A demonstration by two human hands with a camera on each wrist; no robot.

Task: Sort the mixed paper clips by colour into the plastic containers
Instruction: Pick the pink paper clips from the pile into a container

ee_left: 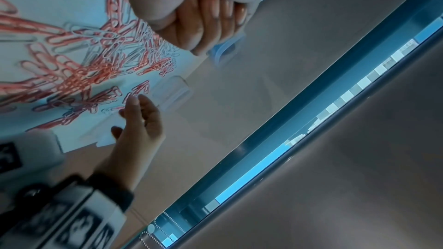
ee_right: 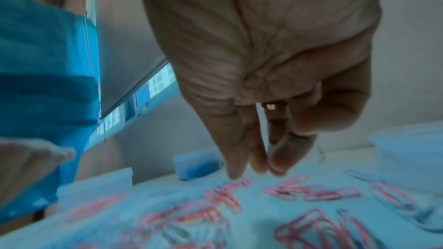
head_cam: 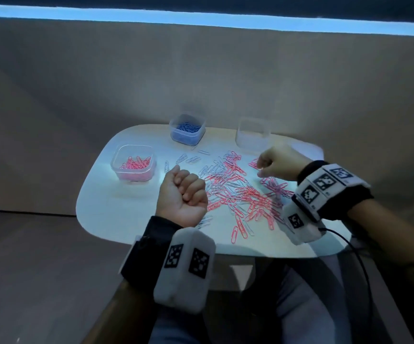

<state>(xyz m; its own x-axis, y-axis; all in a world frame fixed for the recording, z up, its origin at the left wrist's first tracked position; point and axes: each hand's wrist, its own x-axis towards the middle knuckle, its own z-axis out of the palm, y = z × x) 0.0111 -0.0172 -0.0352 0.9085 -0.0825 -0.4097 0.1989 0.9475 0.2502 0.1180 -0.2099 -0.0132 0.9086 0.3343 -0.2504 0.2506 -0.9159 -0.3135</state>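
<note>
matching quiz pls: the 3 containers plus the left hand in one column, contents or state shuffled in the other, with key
Things:
1. near-left container
2. far-middle container
3. far-right container
4. left hand

States:
A. blue clips inside
B. closed in a fist
C. pink clips inside
D. no clips visible inside

Pairs: 1-C, 2-A, 3-D, 4-B

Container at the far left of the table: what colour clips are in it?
Pink clips, in the clear container; clearest in the head view.
</note>
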